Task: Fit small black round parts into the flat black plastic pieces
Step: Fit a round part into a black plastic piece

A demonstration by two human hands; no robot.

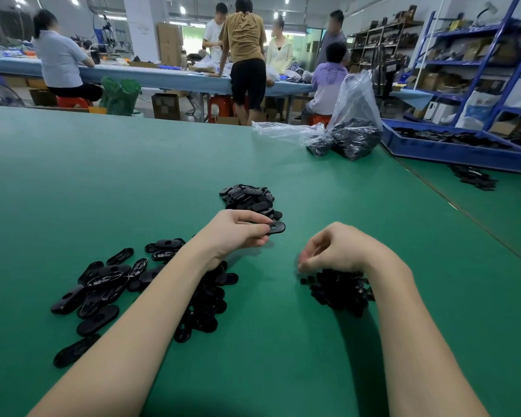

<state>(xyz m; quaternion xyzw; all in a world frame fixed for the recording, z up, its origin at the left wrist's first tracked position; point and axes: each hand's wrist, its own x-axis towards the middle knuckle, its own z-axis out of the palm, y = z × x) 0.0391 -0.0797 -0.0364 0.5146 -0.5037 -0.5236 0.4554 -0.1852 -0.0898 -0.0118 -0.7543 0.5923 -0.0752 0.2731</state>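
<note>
Left hand (238, 233), frame centre, pinches one flat black piece (275, 227); right hand (331, 251) curls over the round-parts heap (340, 291), its hold unclear; next, a part needs seating.

left hand (238, 233) pinching, right hand (334, 251) (blurred) curled

A big green desk (133, 176) carries everything. A loose spread of flat black plastic pieces (103, 284) lies on it. Beyond that spread sits a tight pile of the same flat pieces (248, 200). To the right of the spread is a heap of small black round parts (340, 291). Far off to the right, past the heap, lie two clear plastic bags (343, 136) of black parts and a blue tray (451, 152).
</note>
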